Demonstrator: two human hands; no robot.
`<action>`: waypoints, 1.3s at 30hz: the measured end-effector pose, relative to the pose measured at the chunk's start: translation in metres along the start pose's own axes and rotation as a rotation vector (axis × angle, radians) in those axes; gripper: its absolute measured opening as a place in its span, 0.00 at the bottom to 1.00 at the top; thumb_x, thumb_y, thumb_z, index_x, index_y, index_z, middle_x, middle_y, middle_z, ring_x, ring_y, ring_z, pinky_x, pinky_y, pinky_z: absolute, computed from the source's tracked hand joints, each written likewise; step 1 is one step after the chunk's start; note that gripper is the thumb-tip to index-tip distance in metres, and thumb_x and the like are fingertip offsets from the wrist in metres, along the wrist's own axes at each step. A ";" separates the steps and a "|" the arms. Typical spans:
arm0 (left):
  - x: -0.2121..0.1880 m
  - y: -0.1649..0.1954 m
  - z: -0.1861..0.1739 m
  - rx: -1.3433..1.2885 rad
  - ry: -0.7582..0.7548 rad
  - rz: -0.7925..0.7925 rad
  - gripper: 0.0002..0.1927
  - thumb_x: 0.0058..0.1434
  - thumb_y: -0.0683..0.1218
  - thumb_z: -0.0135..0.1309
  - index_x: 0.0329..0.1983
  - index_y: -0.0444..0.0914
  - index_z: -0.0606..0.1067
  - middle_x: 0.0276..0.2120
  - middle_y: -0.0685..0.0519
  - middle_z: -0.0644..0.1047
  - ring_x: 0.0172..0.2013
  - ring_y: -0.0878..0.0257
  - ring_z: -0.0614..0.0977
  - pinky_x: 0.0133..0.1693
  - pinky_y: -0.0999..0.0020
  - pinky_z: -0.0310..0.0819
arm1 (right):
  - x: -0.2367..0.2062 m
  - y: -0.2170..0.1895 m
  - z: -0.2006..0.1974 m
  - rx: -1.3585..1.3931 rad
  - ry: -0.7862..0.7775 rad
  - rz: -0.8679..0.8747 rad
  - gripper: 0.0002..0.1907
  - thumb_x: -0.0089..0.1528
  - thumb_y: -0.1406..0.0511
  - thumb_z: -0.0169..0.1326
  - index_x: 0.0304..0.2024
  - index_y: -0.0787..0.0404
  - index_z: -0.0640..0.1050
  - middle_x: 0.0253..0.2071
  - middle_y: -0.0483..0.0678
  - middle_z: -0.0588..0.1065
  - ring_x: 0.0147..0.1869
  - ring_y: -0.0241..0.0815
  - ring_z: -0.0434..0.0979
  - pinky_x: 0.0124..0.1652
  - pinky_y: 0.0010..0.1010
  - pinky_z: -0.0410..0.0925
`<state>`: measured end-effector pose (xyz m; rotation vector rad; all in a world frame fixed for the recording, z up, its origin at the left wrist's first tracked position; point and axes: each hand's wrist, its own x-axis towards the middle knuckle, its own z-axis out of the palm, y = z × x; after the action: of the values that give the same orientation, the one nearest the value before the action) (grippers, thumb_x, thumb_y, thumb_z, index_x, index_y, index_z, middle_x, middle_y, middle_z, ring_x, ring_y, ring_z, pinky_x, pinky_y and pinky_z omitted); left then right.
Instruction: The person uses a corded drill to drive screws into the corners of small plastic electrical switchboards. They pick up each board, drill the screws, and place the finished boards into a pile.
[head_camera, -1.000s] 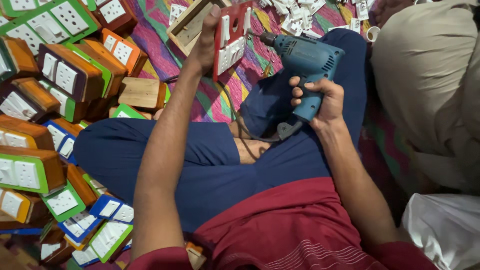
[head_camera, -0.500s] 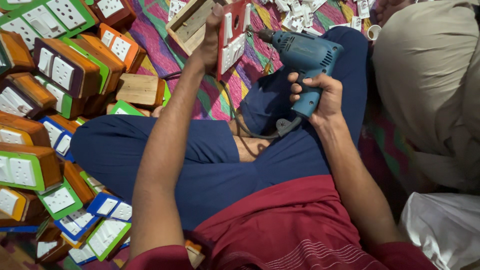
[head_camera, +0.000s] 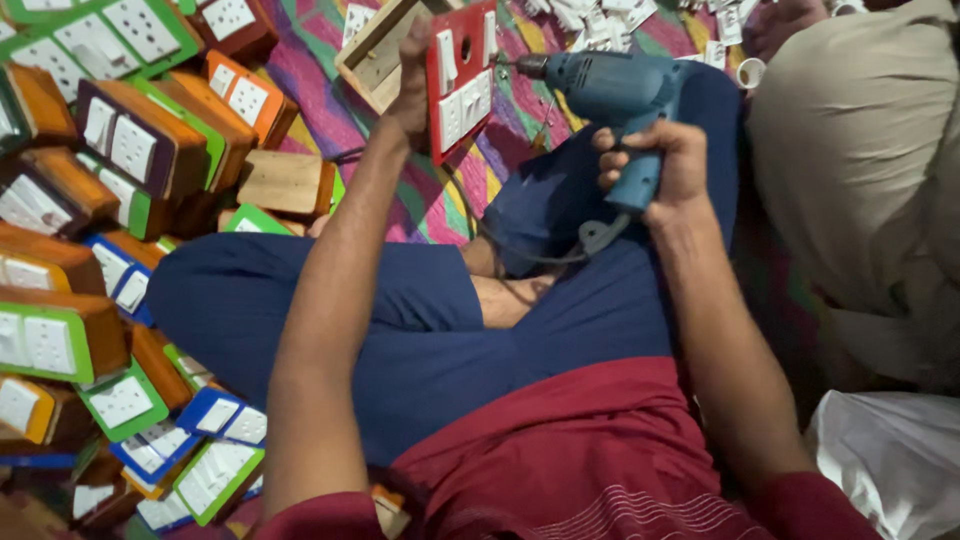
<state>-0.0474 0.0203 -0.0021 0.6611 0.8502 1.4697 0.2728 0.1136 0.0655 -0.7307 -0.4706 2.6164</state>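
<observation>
Right hand (head_camera: 668, 165) gripping blue drill (head_camera: 612, 92), long axis level, bit pointing left at red switch panel (head_camera: 462, 75), held upright in closed left hand (head_camera: 412, 85), colourful wooden switch boxes (head_camera: 130, 150) piled left

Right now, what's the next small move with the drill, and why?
Probably ease the blue electric drill forward a touch: its bit tip sits at the edge of the red switch panel, which the left hand holds upright, while the right hand grips the handle.

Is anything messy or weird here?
Yes. The finished switch boxes lie tumbled in a heap at the left, many tilted. The left hand holds the red switch plate upright while the right hand aims the blue drill.
</observation>
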 end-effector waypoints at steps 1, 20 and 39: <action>0.000 -0.003 -0.001 -0.026 0.003 -0.005 0.52 0.50 0.85 0.47 0.56 0.38 0.73 0.40 0.51 0.76 0.41 0.60 0.79 0.40 0.61 0.76 | 0.002 -0.006 -0.001 -0.018 0.010 0.014 0.29 0.57 0.70 0.50 0.60 0.75 0.65 0.41 0.55 0.71 0.35 0.39 0.73 0.35 0.31 0.72; -0.007 0.006 0.006 0.010 0.061 -0.016 0.56 0.45 0.86 0.44 0.58 0.39 0.73 0.42 0.51 0.77 0.42 0.60 0.82 0.40 0.60 0.79 | 0.013 -0.018 0.001 -0.192 0.015 0.029 0.20 0.59 0.69 0.50 0.52 0.75 0.72 0.37 0.50 0.73 0.28 0.31 0.69 0.38 0.33 0.73; -0.008 0.015 0.019 -0.079 0.028 0.253 0.47 0.58 0.81 0.47 0.54 0.35 0.75 0.40 0.51 0.78 0.38 0.62 0.82 0.41 0.63 0.78 | 0.010 -0.010 0.024 -0.353 0.061 -0.045 0.16 0.61 0.68 0.55 0.49 0.71 0.75 0.37 0.53 0.77 0.45 0.49 0.81 0.48 0.46 0.78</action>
<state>-0.0397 0.0147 0.0219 0.7101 0.7454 1.7343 0.2544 0.1214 0.0853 -0.8938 -0.9337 2.4881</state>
